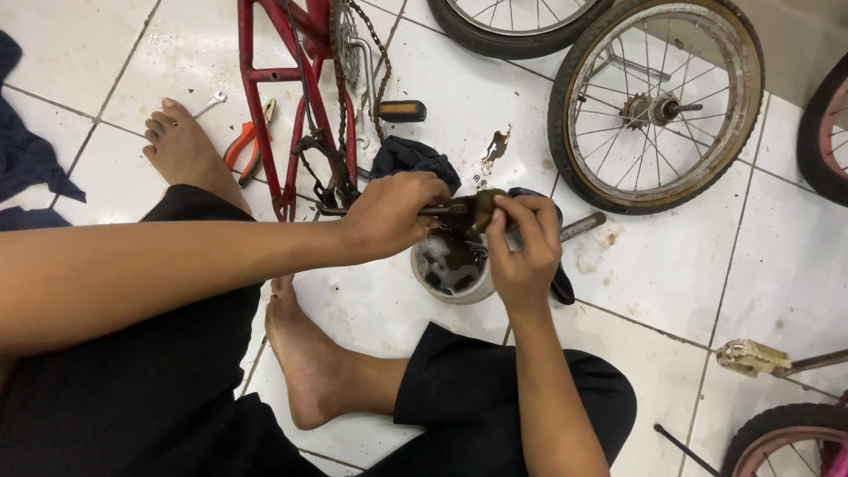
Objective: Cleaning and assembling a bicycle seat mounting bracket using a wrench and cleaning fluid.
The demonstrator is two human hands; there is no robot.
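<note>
Bright, even light — soft shadows

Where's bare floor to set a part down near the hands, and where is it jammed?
Free: the tiles right of the right hand, between the spoked wheel above and the loose pedal below. Also the top-left tiles, between the red frame and the dark cloth. Crowded: around the left hand, with the grease tub, chain, pliers and rags.

Glossy white tile floor (689,256), red painted metal frame (256,75), greasy tub (452,269)
</note>
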